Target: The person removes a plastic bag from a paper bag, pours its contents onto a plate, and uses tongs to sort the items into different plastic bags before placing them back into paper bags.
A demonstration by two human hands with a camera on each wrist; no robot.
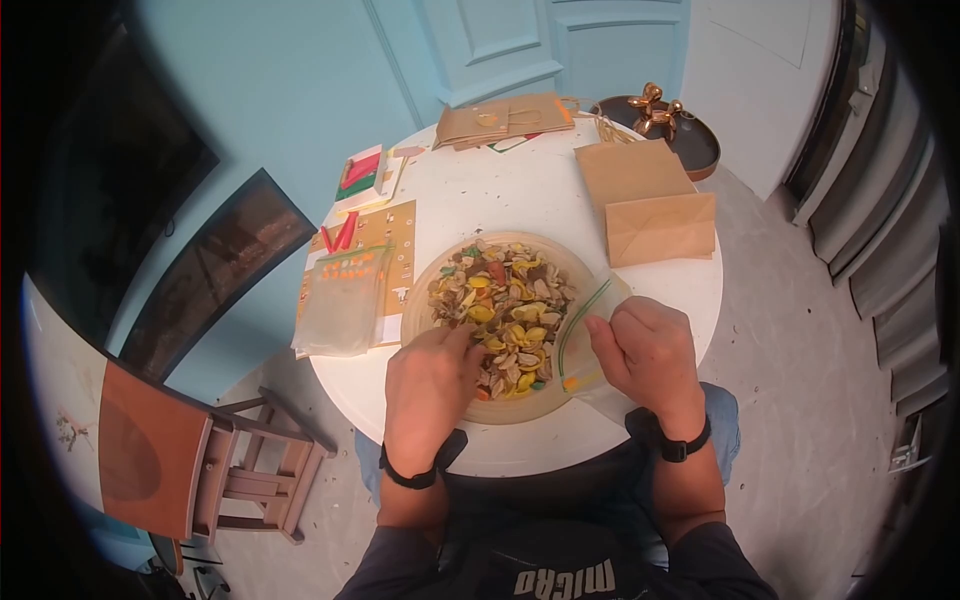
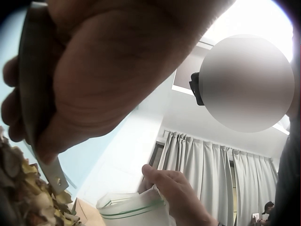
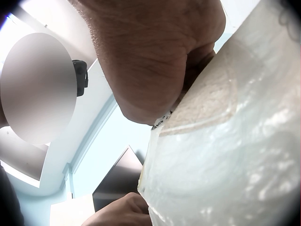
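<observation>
A round wooden tray (image 1: 425,290) is heaped with dried flowers and petals (image 1: 515,310) in brown, yellow and a few orange and green bits. Over its near left side, my left hand (image 1: 430,385) grips a flat metal strip (image 2: 57,178) with a small hole near its end; the strip's kind cannot be told, and its tip reaches the dried pieces. At the tray's right edge, my right hand (image 1: 650,355) pinches the rim of a clear zip bag (image 1: 588,370) with a green seal line. The bag's mouth faces the tray, and it fills much of the right wrist view.
More zip bags (image 1: 340,305) lie on a patterned sheet at the left, below red strips (image 1: 340,232). Brown paper bags (image 1: 660,228) lie at the right, with others (image 1: 500,118) at the back. A wooden stool (image 1: 265,480) stands on the floor at the left.
</observation>
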